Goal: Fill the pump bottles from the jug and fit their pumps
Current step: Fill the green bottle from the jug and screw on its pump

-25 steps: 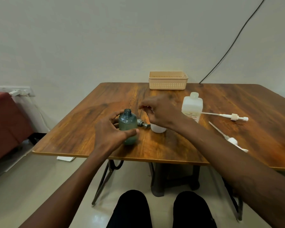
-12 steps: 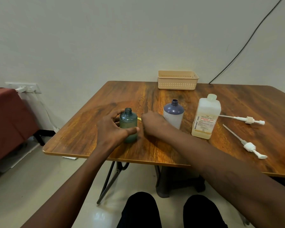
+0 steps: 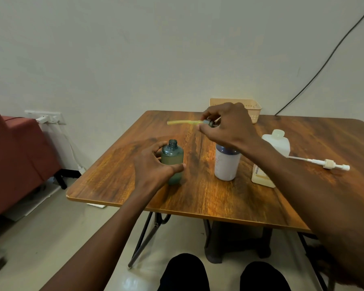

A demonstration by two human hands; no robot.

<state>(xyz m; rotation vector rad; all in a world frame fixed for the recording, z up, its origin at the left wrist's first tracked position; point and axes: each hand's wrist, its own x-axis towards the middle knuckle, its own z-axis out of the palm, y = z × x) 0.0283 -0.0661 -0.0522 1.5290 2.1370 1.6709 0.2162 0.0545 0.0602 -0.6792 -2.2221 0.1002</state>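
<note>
A small teal bottle (image 3: pixel 173 157) stands open-necked near the table's front left, holding pale liquid. My left hand (image 3: pixel 153 166) is wrapped around its side. My right hand (image 3: pixel 227 124) is raised above the table and pinches a small pump (image 3: pixel 208 123) by its head; the pump's yellowish tube (image 3: pixel 181 122) sticks out level to the left, above and right of the teal bottle. Under my right wrist stands a white bottle with a purple top (image 3: pixel 226 163). The white jug (image 3: pixel 276 143) with no cap stands to its right, partly hidden by my forearm.
A white pump with a long tube (image 3: pixel 329 164) lies on the table (image 3: pixel 219 198) at the right. A beige basket (image 3: pixel 254 110) sits at the far edge against the wall. A red seat (image 3: pixel 15 156) stands left of the table. A black cable runs up the wall.
My right hand has risen from the table beside the teal bottle, lifting the small pump so its tube hangs level in the air. My left hand stays on the teal bottle.
</note>
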